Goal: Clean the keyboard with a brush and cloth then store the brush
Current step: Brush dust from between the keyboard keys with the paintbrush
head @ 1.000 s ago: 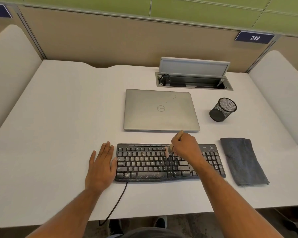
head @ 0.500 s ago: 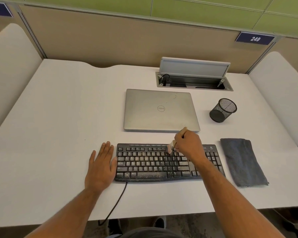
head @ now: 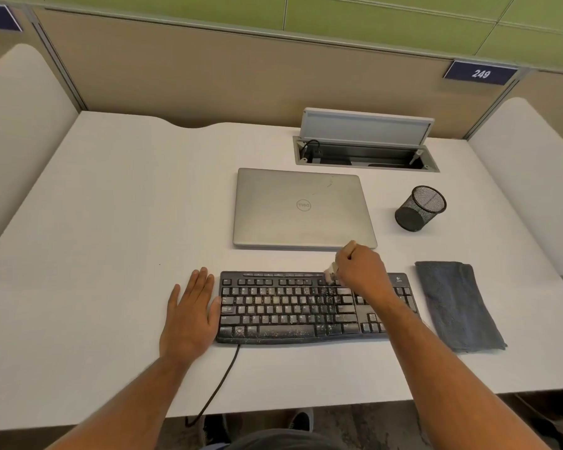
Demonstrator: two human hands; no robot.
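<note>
Right hand (head: 359,271) grips the brush (head: 330,273) at the keyboard (head: 289,306) top row; left hand (head: 192,315), flat and empty, steadies it. Short, light outward flicks should serve best.

My right hand (head: 359,271) is farther up the keyboard (head: 306,308) than it was a second ago: from the middle rows right of centre it now sits at the top edge, by the function row, close to the front edge of the laptop (head: 302,207). The brush (head: 331,273) I grip comes with it, its pale bristles now on the topmost keys instead of the number and letter rows. The keys my hand covered show again, speckled with dust.
</note>
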